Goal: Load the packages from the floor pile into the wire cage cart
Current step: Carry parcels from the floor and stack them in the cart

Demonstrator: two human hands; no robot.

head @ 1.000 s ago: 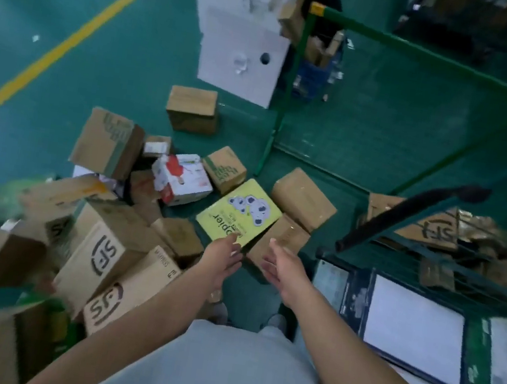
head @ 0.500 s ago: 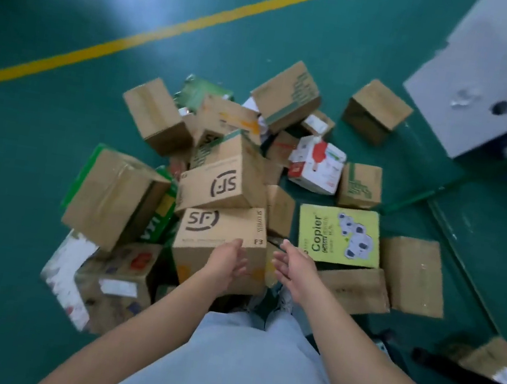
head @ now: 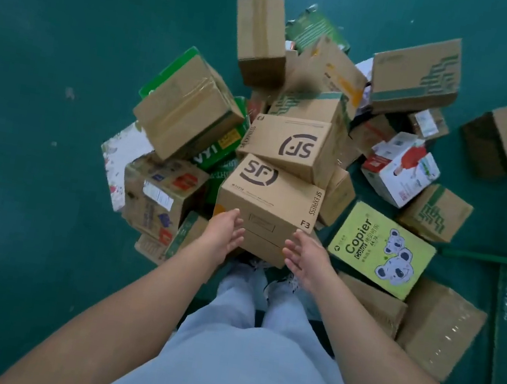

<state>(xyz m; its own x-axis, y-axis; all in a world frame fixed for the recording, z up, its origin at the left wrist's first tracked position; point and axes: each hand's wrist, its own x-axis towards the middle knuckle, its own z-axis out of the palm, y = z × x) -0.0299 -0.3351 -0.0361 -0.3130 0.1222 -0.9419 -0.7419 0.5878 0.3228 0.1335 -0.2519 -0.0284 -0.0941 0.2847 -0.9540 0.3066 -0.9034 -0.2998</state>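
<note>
Atop pile, SF box (head: 268, 205), lengthwise left-right
</note>
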